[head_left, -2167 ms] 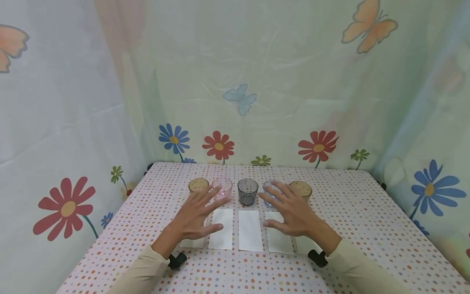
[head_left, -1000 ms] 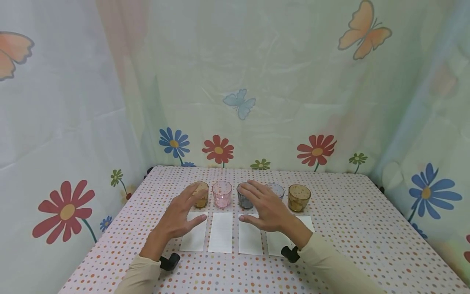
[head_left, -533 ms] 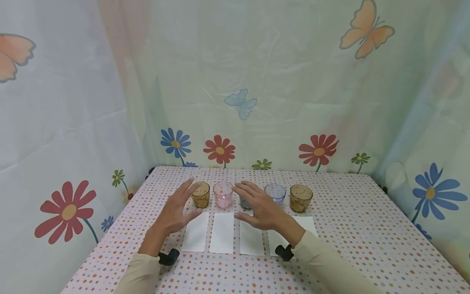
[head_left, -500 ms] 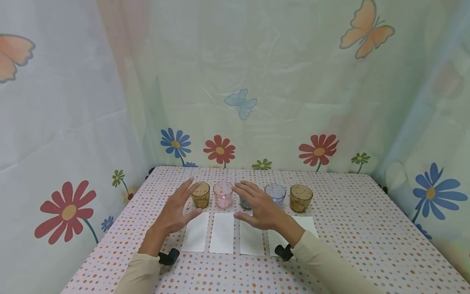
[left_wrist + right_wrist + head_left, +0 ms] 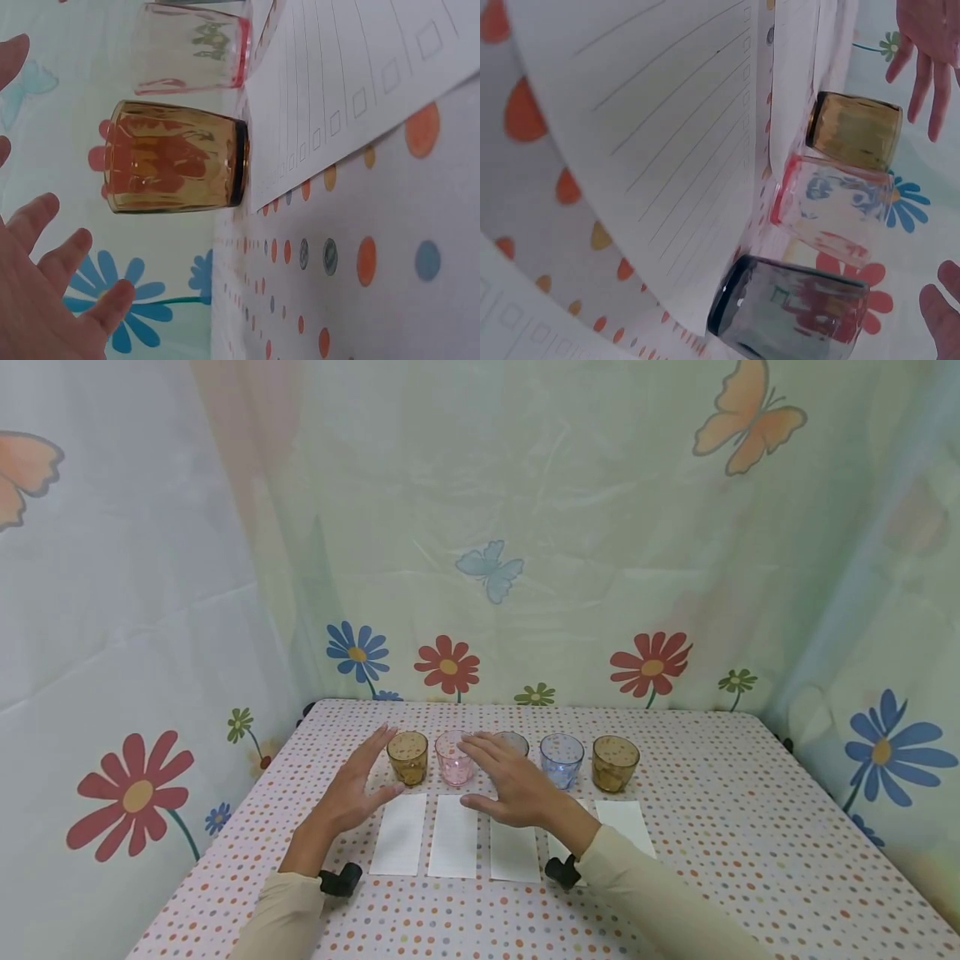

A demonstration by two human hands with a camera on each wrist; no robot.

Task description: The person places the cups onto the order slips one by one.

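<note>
Several glasses stand upright in a row: amber (image 5: 408, 760), pink (image 5: 453, 763), grey (image 5: 516, 745), blue (image 5: 562, 762) and another amber glass (image 5: 615, 765) at the right end. My left hand (image 5: 349, 793) hovers beside the left amber glass, fingers extended and thumb apart, touching nothing; in the left wrist view its fingertips stay clear of the amber glass (image 5: 176, 157). My right hand (image 5: 513, 787) hangs in the air before the pink and grey glasses, fingers spread and holding nothing. It hides most of the grey glass, which shows fully in the right wrist view as a dark-based glass (image 5: 791, 307).
Several lined paper sheets with small checkboxes lie in front of the glasses, such as the leftmost sheet (image 5: 399, 835) and the rightmost sheet (image 5: 626, 825). A dotted cloth covers the table (image 5: 750, 860). A flowered curtain (image 5: 570, 527) hangs behind and at both sides.
My right hand has moved left, from before the blue glass to before the pink and grey ones. My left hand has drifted left, uncovering the left amber glass. The glasses and sheets have stayed put.
</note>
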